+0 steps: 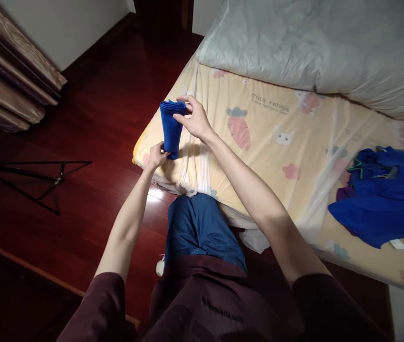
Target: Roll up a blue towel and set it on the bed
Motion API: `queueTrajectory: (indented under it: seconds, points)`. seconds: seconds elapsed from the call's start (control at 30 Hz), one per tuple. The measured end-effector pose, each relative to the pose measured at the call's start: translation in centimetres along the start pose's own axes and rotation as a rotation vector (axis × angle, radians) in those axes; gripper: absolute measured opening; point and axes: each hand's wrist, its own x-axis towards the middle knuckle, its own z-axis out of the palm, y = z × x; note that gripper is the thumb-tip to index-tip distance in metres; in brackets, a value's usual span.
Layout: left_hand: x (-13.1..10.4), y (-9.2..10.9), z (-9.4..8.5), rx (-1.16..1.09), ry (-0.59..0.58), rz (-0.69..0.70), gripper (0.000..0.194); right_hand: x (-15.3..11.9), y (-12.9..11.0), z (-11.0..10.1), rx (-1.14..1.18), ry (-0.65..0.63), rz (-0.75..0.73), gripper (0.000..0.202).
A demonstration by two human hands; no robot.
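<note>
A folded blue cloth point(171, 126), its layered edges showing at the top, stands roughly upright near the left corner of the bed. My right hand point(195, 116) grips its upper right side, with the thumb in front and the fingers behind. Low on the other side, my left hand point(158, 155) pinches the cloth's bottom edge between thumb and fingers. Part of each hand's fingertips is hidden by the fabric. Whether the cloth is a garment or a towel cannot be told from its folded shape.
The bed point(259, 142) has a yellow printed cover under a thin clear sheet. A loose pile of blue clothes point(387, 194) lies on its right part. Grey plastic-covered bedding point(294, 42) rises behind. A black tripod point(50, 179) stands on the red floor, left of me, below the curtain point(13, 71).
</note>
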Motion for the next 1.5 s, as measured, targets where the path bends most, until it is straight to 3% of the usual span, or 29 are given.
queueTrajectory:
  seconds: [0.13,0.23,0.33,0.4,0.47,0.53,0.6,0.7,0.77,0.8,0.87,0.93,1.03,1.13,1.33,1.5]
  points:
    - [0.2,-1.1,0.6,-0.001,-0.002,-0.023,0.04,-0.2,0.8,0.3,-0.021,-0.03,0.018,0.075]
    - [0.3,-1.6,0.4,-0.009,-0.01,-0.015,0.058,-0.2,0.8,-0.4,-0.046,-0.062,0.039,0.091]
    - [-1.1,-1.2,-0.2,-0.023,0.172,0.011,0.085,-1.2,0.0,-2.3,-0.1,-0.078,0.093,0.109]
    - [-4.0,-0.2,-0.1,-0.036,0.37,0.026,0.084,-3.4,-0.6,-4.0,-0.137,-0.035,0.15,0.109]
    - [-9.0,1.3,1.0,-0.051,0.515,0.027,0.072,-7.4,-0.9,-5.7,-0.145,0.061,0.235,0.1]
    - [-15.7,3.4,3.4,-0.081,0.503,0.048,0.057,-13.2,-1.0,-6.8,-0.103,0.189,0.339,0.092]
    - [-23.3,5.8,7.1,-0.106,0.354,0.086,0.047,-20.2,-0.8,-7.6,-0.031,0.326,0.458,0.087]
    - [-33.3,9.4,12.9,0.005,-0.166,0.207,0.048,-30.8,-1.3,-8.8,0.098,0.566,0.666,0.07]
    - [-37.4,11.1,15.3,0.085,-0.528,0.432,0.049,-36.7,-2.4,-10.3,0.16,0.675,0.828,0.053]
    - [-38.4,11.6,15.8,0.11,-0.627,0.523,0.05,-39.2,-3.1,-11.3,0.179,0.736,0.892,0.047]
    - [-38.6,12.2,15.8,0.138,-0.659,0.619,0.048,-43.1,-4.4,-13.9,0.199,0.882,0.977,0.039]
    - [-36.7,12.5,15.4,0.157,-0.594,0.67,0.046,-46.0,-5.3,-17.1,0.202,1.035,1.006,0.034]
    - [-33.6,13.4,15.3,0.197,-0.555,0.804,0.042,-49.4,-5.9,-22.3,0.2,1.207,0.971,0.029]
    - [-32.8,14.7,15.9,0.234,-0.556,0.864,0.039,-52.5,-5.9,-26.4,0.198,1.338,0.919,0.031]
    - [-34.7,15.7,18.4,0.236,-0.532,0.757,0.04,-57.3,-4.5,-33.6,0.079,1.611,0.944,0.037]
    - [-34.7,15.9,19.6,0.2,-0.512,0.668,0.037,-59.7,-3.0,-38.7,0.224,1.665,0.966,0.045]
